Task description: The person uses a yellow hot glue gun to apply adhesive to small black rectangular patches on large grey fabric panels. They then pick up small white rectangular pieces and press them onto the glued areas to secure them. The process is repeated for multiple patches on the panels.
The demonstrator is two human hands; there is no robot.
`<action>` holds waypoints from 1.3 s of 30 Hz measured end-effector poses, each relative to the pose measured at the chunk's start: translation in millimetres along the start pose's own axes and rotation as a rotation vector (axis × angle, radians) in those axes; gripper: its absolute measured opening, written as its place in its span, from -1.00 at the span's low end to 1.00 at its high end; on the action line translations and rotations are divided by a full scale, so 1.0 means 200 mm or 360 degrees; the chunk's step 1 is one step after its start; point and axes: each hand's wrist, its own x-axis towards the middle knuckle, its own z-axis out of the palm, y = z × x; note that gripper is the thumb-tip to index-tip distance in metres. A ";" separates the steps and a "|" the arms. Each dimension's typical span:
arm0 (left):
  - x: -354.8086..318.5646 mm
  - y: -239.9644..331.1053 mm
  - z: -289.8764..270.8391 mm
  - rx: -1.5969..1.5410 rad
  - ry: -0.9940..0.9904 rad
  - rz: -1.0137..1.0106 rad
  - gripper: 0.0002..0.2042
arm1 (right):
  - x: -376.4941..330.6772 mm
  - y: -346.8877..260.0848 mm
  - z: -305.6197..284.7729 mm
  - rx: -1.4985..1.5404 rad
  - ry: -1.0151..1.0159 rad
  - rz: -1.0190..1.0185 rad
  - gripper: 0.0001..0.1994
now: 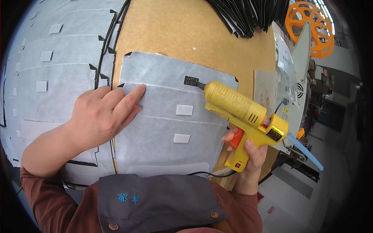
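Observation:
A yellow hot glue gun (235,106) is in my right hand (254,157), which is wrapped round its handle with a finger at the orange trigger. A translucent glue stick (305,151) sticks out of its rear. The dark nozzle touches or hovers just beside a small black patch (190,80) on a pale grey-white fabric panel (155,101); which of the two I cannot tell. Two white rectangular tabs (184,110) lie nearer to me on overlapping layers. My left hand (101,112) rests at the panel's left edge, index finger stretched onto it, other fingers bent, holding nothing.
More overlapping pale panels with white tabs (46,56) cover the left side. Black folded pieces (248,15) are stacked at the far edge of the brown board (167,23). At right stands a pale machine (299,91) with an orange reel (311,29). A black cord (211,174) trails from the glue gun.

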 end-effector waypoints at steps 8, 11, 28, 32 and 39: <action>0.00 0.00 0.00 -0.0010 0.0000 -0.0002 -0.48 | 0.02 -0.01 0.04 -0.0014 0.0001 -0.0001 -0.41; 0.00 0.00 0.00 -0.0037 0.0026 -0.0007 -0.48 | 0.05 -0.02 0.08 -0.0078 0.0075 0.0035 -0.35; 0.00 -0.01 0.00 -0.0028 -0.0008 0.0003 -0.47 | -0.01 0.01 0.00 0.0041 -0.0073 0.0010 -0.44; 0.00 0.00 0.00 -0.0032 -0.0005 0.0001 -0.47 | -0.01 0.00 0.01 -0.0100 0.0113 0.0081 -0.37; 0.00 0.00 0.00 -0.0030 -0.0005 -0.0001 -0.47 | -0.02 0.02 -0.01 0.0073 -0.0033 -0.0010 -0.46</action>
